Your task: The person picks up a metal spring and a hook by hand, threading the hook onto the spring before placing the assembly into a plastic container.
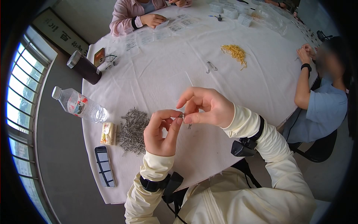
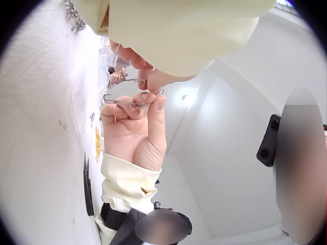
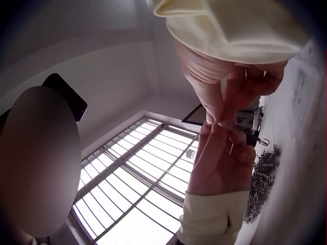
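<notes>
My left hand and right hand meet fingertip to fingertip above the white-covered table. Both pinch small metal tackle pieces between thumb and forefinger. In the left wrist view, a curved metal fishhook sticks out at the right hand's fingers. A thin, knotted metal swivel piece extends from the left hand's fingers above it. The right wrist view shows another hook end beside the left fingers. The fingertips cover where these pieces meet. Left of my left hand lies a grey heap of small metal pieces.
On the left stand a plastic bottle and a dark thermos, with a tissue pack and phone nearer. Loose metal hooks and a golden heap lie beyond. Other people sit at the far and right edges.
</notes>
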Tool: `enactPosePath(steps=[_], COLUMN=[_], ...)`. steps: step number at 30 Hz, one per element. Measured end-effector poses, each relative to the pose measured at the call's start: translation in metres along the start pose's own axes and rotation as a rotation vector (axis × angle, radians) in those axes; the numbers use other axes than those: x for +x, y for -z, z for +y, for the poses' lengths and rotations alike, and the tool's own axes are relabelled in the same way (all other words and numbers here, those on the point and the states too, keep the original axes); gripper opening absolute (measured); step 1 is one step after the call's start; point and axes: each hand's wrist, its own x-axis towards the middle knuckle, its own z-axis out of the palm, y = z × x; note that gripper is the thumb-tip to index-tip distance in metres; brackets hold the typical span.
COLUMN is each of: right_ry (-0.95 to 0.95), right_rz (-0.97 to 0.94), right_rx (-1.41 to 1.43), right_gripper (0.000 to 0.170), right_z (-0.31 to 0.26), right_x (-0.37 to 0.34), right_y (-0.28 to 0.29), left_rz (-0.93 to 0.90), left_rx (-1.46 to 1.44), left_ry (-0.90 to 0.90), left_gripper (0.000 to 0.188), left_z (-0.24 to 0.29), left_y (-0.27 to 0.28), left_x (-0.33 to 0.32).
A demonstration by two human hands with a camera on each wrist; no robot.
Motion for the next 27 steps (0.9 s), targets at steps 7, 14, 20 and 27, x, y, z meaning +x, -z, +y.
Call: enactPosePath(steps=[7, 14, 20, 27], right_ry=[0.071, 0.004, 0.005, 0.011], right_rz=[0.029, 0.020, 0.016, 0.051], right_rx=[0.011, 0.108, 0.109, 0.015], right_gripper=[0.013, 0.012, 0.013, 0.010], right_z=[0.0092, 0.0049, 0.0049, 0.0076], right_x=[-0.0005, -0.0014, -0.0012, -0.0002], right_y=[0.0030, 0.0021, 0.0025, 0.0039], left_rz=[-0.023, -0.028, -0.030, -0.012], left_rx=[0.009, -0.048, -0.065, -0.034], left_ry=[0.009, 0.038, 0.053, 0.056], left_gripper=[0.011, 0.009, 0.009, 0.008], left_z=[-0.0008, 0.0013, 0.0028, 0.0011], left_y=[0.0002, -0.0007, -0.0009, 0.0003], left_x=[-0.0006, -0.0008, -0.0004, 0.0007])
